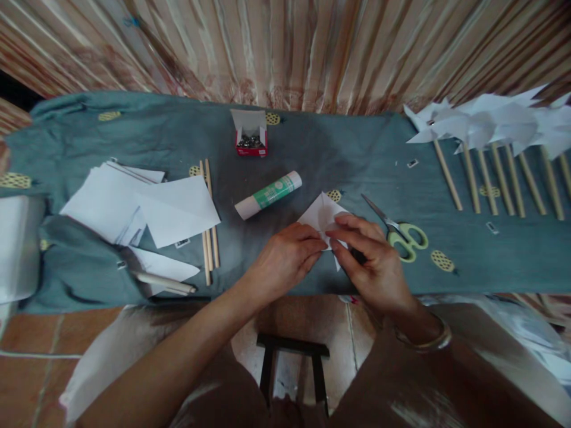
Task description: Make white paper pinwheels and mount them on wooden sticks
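Observation:
Near the table's front edge, both hands work on a small piece of white paper (320, 209) with folded or cut corners. My left hand (289, 254) is closed, its fingertips pinching the paper's left and front part. From the right, my right hand (373, 255) presses thumb and fingers together on the paper near its middle. The fingers cover much of the sheet. Just right of that hand lie scissors (399, 232) with light green handles. A green and white glue stick (268, 195) rests to the left of the paper.
An open red box (251, 145) of small metal pieces stands at the back. Wooden sticks (209, 223) and white paper sheets (176, 208) lie at left. Several white paper pinwheels (484, 125) on sticks line the right. A striped curtain (285, 53) hangs behind.

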A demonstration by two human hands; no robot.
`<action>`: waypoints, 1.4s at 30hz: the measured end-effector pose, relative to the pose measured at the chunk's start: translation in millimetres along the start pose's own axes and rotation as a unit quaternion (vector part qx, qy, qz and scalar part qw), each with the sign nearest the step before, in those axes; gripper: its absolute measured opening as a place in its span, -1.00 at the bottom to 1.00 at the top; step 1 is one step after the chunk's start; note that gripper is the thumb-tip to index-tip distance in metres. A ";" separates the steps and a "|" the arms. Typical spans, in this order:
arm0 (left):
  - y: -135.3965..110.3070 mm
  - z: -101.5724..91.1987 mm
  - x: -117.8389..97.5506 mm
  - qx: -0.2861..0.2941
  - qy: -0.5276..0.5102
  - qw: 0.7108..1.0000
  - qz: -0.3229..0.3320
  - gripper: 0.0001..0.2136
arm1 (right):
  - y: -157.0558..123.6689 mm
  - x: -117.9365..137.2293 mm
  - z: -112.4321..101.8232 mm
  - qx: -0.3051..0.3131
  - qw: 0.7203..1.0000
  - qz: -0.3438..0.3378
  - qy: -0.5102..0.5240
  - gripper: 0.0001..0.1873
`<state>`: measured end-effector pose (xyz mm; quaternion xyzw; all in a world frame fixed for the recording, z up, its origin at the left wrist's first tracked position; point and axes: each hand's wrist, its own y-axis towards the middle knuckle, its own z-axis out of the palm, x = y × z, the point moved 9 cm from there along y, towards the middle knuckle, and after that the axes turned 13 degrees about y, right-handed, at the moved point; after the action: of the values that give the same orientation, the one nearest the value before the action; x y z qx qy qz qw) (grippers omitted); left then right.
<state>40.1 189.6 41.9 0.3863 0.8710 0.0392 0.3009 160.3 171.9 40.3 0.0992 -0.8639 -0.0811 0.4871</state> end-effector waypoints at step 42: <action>0.7 0.1 -12.3 0.014 0.112 0.993 0.026 -0.84 | 8.0 8.1 -12.6 -0.014 0.991 -0.061 -0.116 -0.55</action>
<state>46.9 181.5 48.1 0.4060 0.8894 0.0782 0.1950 166.3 177.0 55.3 0.1346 -0.9059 -0.1340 0.3786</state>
